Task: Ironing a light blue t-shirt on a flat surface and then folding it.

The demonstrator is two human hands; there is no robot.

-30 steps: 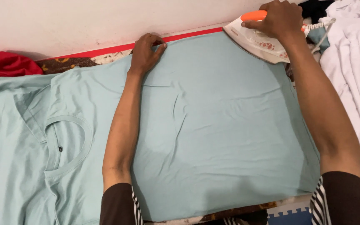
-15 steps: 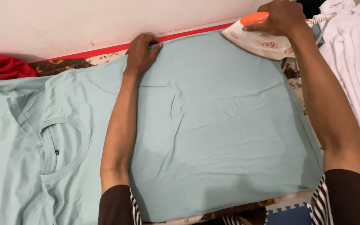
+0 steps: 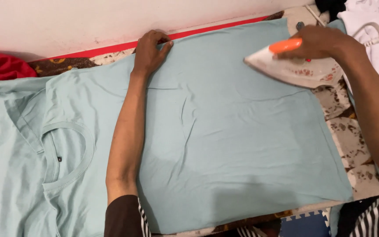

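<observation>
- Right hand (image 3: 319,41) grasps the orange handle of the white iron (image 3: 297,68), which rests on the pale blue T-shirt (image 3: 237,136) near its far right edge.
- Left hand (image 3: 149,52) lies flat, pinning the shirt's far edge.
- The iron's soleplate is hidden; the shirt's left part is cut off.

The t-shirt (image 3: 233,145) is plain pale mint blue; the iron (image 3: 297,66) at two o'clock is white with an orange handle and small red floral marks; at ten o'clock lies a red cloth (image 3: 1,66); the underlay (image 3: 356,140) at three o'clock is cream mottled brown; sleeves (image 3: 121,217) dark brown over black-and-white stripes
</observation>
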